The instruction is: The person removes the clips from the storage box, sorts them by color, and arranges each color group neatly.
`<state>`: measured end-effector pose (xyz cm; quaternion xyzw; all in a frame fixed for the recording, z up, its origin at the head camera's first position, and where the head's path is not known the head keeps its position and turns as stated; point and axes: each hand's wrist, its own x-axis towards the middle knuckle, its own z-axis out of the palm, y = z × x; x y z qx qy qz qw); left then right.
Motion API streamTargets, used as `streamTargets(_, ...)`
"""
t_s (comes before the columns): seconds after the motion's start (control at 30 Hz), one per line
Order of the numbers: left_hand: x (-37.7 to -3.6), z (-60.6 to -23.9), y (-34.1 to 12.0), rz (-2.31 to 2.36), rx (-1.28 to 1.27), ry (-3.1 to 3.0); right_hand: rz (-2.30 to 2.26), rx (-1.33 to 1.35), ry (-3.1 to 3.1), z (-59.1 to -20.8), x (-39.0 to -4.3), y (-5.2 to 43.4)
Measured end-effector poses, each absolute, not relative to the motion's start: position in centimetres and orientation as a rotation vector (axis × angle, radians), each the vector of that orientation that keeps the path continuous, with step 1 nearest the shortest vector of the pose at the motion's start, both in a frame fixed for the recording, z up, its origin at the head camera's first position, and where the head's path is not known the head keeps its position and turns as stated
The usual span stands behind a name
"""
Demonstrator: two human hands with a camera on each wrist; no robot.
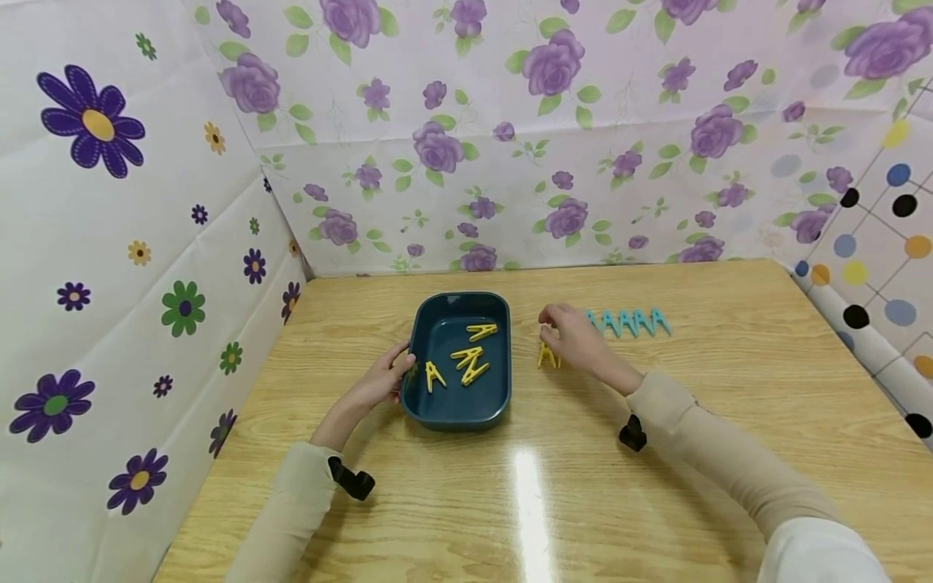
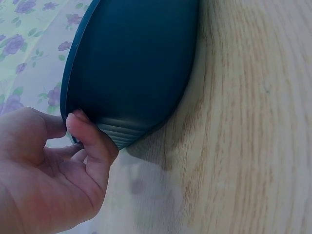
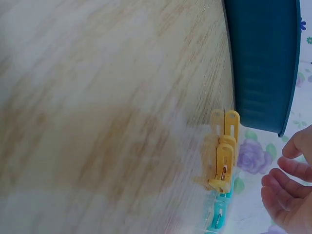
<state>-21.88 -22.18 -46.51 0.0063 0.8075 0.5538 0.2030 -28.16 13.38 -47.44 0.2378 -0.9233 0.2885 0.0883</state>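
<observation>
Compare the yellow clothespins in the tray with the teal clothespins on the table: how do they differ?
The yellow clothespins lie scattered at mixed angles inside the dark teal tray; the teal clothespins stand in a neat row on the bare table. The yellow ones sit between the two hands, by the left hand on the tray's rim; the teal ones sit beyond the right hand. Both sets look the same shape.

One dark teal tray (image 1: 494, 405). Four yellow clothespins (image 1: 466, 359) lie inside it; at least two more yellow pegs (image 1: 547, 357) stand by my hand, partly hidden. Five turquoise clothespins (image 1: 630, 322) are visible in a row.
</observation>
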Motion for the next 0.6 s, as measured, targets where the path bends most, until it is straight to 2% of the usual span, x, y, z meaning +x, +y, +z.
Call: streamTargets(0.6, -22.0, -46.5, -22.3, 1.554, 0.015, 2.240, 0.833, 0.980, -2.586, -47.8, -28.2, 11.6)
